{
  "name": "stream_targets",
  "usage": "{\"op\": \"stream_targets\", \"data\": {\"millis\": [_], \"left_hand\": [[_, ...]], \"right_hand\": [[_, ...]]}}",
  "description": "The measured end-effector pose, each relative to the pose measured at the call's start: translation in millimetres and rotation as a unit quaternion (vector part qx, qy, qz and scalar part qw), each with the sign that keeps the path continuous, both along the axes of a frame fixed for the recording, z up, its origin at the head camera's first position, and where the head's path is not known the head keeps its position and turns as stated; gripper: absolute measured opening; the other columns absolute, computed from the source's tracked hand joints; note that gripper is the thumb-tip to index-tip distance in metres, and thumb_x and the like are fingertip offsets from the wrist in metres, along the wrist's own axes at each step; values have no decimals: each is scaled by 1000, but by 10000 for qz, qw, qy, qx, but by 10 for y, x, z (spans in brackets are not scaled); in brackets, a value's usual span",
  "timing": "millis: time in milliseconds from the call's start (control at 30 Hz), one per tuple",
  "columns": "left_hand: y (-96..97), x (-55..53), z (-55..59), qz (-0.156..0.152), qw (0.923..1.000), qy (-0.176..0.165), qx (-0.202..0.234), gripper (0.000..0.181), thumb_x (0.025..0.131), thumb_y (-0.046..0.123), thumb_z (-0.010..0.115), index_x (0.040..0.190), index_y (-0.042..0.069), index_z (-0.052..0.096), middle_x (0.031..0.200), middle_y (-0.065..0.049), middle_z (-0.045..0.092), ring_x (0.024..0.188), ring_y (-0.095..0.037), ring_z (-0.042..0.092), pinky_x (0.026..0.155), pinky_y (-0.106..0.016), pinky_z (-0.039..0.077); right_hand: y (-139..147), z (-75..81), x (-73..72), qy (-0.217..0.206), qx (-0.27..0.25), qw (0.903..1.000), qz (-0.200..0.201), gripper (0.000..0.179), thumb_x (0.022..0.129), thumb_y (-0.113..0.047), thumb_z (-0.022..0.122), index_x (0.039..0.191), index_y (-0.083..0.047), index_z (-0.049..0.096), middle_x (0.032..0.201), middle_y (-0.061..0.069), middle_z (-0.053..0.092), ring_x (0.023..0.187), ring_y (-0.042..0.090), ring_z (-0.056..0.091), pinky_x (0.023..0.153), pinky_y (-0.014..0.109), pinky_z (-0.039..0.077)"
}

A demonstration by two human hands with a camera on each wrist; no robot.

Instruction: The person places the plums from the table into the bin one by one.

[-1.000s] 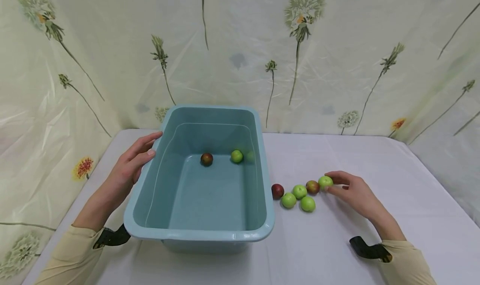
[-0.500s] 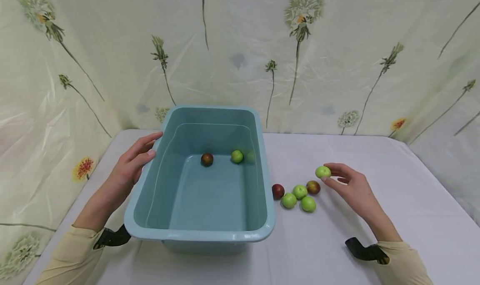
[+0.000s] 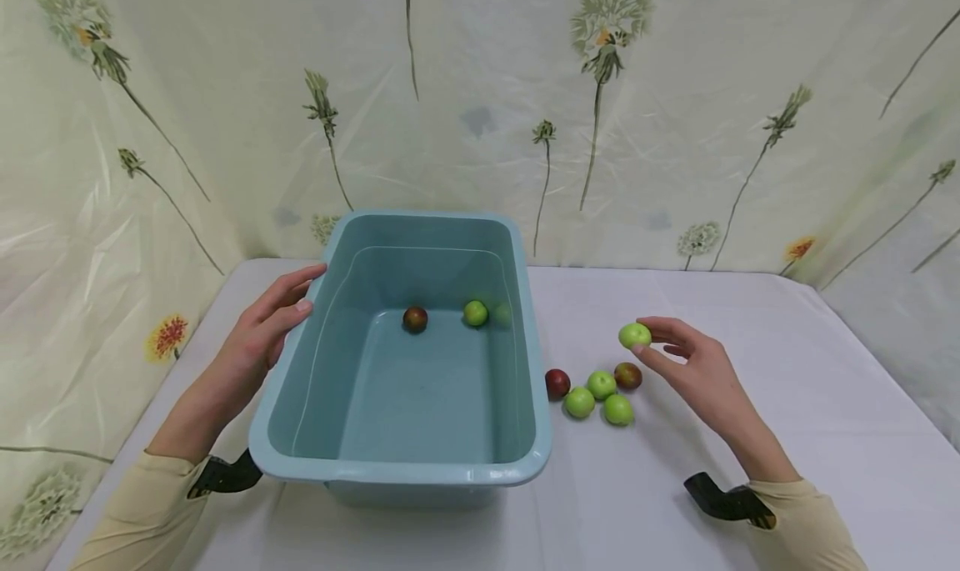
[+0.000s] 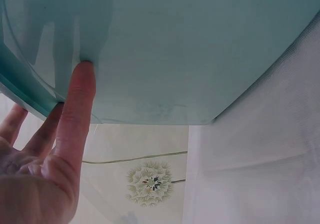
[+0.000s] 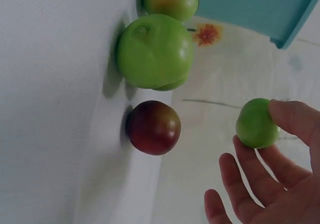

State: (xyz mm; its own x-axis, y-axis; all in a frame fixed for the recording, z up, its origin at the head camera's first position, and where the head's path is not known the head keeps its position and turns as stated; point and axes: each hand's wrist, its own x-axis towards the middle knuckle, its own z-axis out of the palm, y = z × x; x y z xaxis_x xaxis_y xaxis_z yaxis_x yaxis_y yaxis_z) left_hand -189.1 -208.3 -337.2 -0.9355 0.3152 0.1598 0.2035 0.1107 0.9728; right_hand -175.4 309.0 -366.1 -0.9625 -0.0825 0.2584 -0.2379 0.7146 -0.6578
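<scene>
A green plum (image 3: pixel 634 335) is pinched between the thumb and fingers of my right hand (image 3: pixel 693 371), held above the table. Below it lie several plums: a dark red plum (image 3: pixel 557 384) by the tub, green plums (image 3: pixel 602 385) in a cluster, and a reddish-brown plum (image 3: pixel 627 376). My left hand (image 3: pixel 262 325) touches the outer left side of a blue plastic tub (image 3: pixel 400 471). In the left wrist view its fairly straight fingers (image 4: pixel 80 98) press the wall and reach under the rim. Inside the tub sit a dark red plum (image 3: pixel 415 319) and a green plum (image 3: pixel 475 313).
A white cloth (image 3: pixel 750 321) covers the table. Behind it hangs a pale curtain (image 3: pixel 465 137) printed with dandelions. The tub's raised rim (image 3: pixel 538 388) stands between the table plums and the tub's floor.
My right hand has lifted the green plum off the table from beside the reddish-brown one and moved it up and to the left. The left hand and tub have stayed put.
</scene>
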Motion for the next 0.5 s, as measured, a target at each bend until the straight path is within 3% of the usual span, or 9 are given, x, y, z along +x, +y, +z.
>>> {"op": "stream_targets", "data": {"millis": [233, 500], "left_hand": [[3, 0, 1, 18, 10000, 4, -2, 47, 106, 33, 41, 152, 26, 35, 150, -6, 34, 118, -23, 53, 83, -33, 54], [2, 7, -2, 55, 10000, -21, -52, 48, 106, 34, 41, 152, 27, 35, 152, -7, 33, 119, -23, 53, 84, -34, 53]], "right_hand": [[-131, 85, -43, 100, -163, 9998, 87, 39, 97, -34, 64, 131, -15, 61, 120, 2, 64, 109, 5, 54, 97, 46, 41], [-292, 162, -87, 142, -545, 9984, 71, 38, 97, -35, 64, 130, -16, 61, 120, 0, 63, 109, 11, 55, 96, 37, 41]]}}
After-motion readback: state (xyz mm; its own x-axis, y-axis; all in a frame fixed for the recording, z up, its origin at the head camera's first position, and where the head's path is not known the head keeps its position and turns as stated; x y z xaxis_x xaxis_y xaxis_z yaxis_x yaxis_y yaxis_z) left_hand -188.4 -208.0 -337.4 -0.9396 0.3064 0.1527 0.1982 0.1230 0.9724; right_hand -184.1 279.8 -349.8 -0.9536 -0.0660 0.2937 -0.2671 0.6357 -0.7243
